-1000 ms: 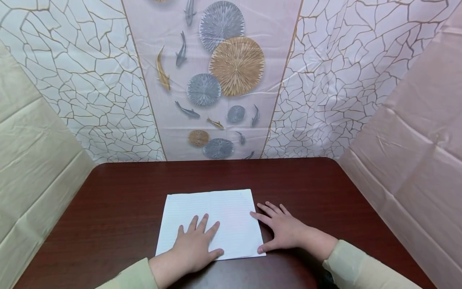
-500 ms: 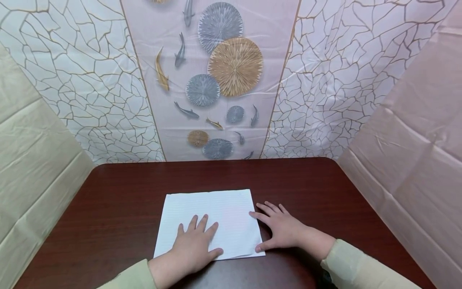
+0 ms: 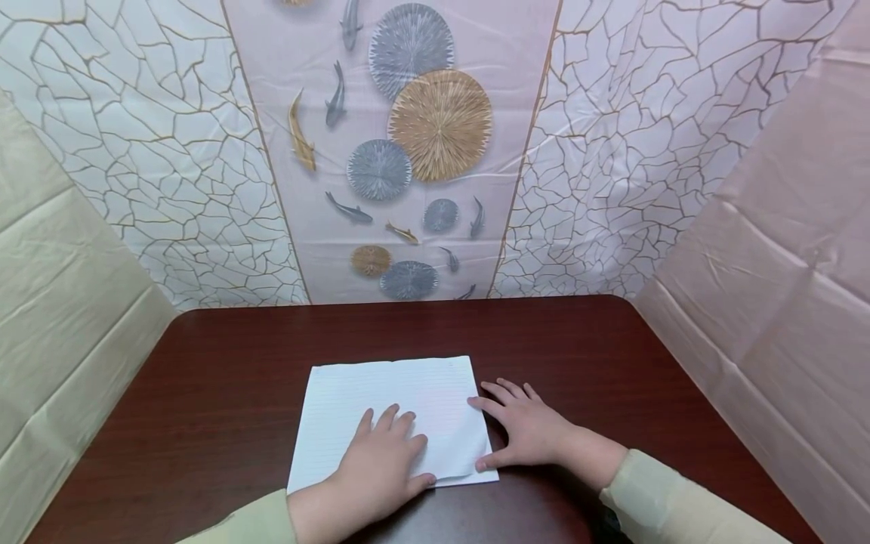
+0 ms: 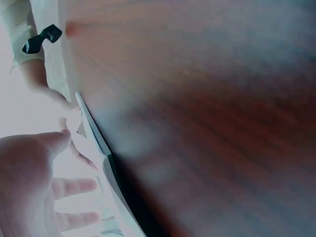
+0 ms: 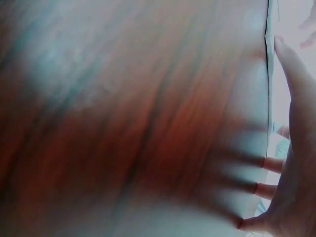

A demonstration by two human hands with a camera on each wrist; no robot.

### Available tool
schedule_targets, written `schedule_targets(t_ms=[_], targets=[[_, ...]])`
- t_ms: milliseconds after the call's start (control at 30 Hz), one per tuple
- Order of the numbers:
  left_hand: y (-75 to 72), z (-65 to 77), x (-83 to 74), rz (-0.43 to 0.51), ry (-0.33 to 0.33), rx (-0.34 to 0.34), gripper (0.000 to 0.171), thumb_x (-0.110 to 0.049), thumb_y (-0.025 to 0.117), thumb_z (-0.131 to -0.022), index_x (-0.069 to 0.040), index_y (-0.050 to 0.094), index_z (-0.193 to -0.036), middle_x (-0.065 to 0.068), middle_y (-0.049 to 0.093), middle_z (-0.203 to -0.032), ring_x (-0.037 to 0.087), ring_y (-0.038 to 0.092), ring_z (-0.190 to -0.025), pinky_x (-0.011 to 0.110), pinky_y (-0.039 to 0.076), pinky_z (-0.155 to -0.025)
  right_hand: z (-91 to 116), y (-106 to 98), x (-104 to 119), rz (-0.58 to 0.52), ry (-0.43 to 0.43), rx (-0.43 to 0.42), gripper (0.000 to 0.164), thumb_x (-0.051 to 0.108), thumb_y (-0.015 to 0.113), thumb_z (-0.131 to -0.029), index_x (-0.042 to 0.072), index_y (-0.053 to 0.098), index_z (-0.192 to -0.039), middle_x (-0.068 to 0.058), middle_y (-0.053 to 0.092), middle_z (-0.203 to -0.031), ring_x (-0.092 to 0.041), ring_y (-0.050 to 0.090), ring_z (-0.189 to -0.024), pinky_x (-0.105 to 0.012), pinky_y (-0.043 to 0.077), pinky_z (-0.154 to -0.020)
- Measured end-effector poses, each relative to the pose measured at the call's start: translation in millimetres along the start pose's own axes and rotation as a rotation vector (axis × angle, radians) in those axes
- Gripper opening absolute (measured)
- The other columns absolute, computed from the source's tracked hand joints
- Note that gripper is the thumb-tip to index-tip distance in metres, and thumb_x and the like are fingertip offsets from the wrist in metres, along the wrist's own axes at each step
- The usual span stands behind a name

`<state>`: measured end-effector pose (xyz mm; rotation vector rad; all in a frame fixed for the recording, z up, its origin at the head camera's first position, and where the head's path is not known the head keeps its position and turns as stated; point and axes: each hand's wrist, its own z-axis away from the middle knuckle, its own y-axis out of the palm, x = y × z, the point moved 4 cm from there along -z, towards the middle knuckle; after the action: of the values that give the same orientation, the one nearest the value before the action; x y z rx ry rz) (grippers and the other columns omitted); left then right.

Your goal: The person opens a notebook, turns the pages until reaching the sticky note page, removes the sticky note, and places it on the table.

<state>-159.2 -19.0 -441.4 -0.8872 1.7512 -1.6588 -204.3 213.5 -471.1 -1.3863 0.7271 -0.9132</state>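
Observation:
An open notebook with lined white pages lies flat on the dark brown table. My left hand rests over the middle and lower part of it, fingers spread, thumb by the front edge. At its right edge my right hand has its index fingertip and thumb on the page, with its other fingers spread on the table. Near the right thumb, the top page's lower corner sits bowed and set inward from the sheet below. In the left wrist view the notebook's edge shows pages parted beside the left hand.
The brown table reaches back to a patterned cloth with fish and round leaf shapes. Plain beige cloth walls stand on both sides. A black strap piece is on the right sleeve.
My left hand has shifted a little to the right across the page. My right thumb has slid slightly left, and the top page's lower right corner has bowed inward with it.

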Motion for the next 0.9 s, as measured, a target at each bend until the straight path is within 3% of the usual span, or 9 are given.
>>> schedule_targets(t_ms=[167,300,600,900], targets=[[-4.5,-3.0,-10.0,-0.089,0.114,-0.072,0.047,-0.066,0.057,-0.076,-0.025,0.064,-0.099,0.005,0.052,-0.125,0.032,0.040,-0.125,0.057,0.030,-0.100,0,-2,2,-0.006,0.008,-0.004,0.098,0.089,0.041,-0.060,0.037,0.031,-0.142,-0.001,0.027,-0.150,-0.032,0.022,-0.137,-0.063,0.021,-0.103],[-6.5,-6.1,-15.3,-0.126,0.165,-0.099,0.044,-0.064,0.061,-0.074,-0.025,0.064,-0.094,0.005,0.053,-0.123,0.032,0.039,-0.126,0.055,0.028,-0.103,-1,-3,3,0.002,0.011,-0.008,0.096,0.089,0.041,-0.061,0.037,0.032,-0.142,-0.002,0.028,-0.149,-0.032,0.023,-0.137,-0.063,0.021,-0.102],[-9.6,-10.4,-23.6,-0.138,0.194,-0.091,0.030,-0.052,0.065,-0.077,-0.025,0.067,-0.091,0.004,0.055,-0.121,0.030,0.040,-0.125,0.052,0.027,-0.105,-2,1,1,0.007,0.010,-0.010,0.095,0.089,0.039,-0.062,0.038,0.030,-0.142,-0.001,0.028,-0.149,-0.031,0.022,-0.137,-0.063,0.022,-0.101],[-8.7,-11.5,-29.4,-0.127,0.215,-0.135,0.016,-0.033,0.060,-0.084,-0.020,0.070,-0.088,0.003,0.059,-0.114,0.029,0.044,-0.123,0.050,0.030,-0.104,0,3,0,0.015,0.002,-0.015,0.097,0.090,0.038,-0.062,0.038,0.028,-0.143,-0.001,0.026,-0.150,-0.030,0.022,-0.137,-0.064,0.022,-0.101]])
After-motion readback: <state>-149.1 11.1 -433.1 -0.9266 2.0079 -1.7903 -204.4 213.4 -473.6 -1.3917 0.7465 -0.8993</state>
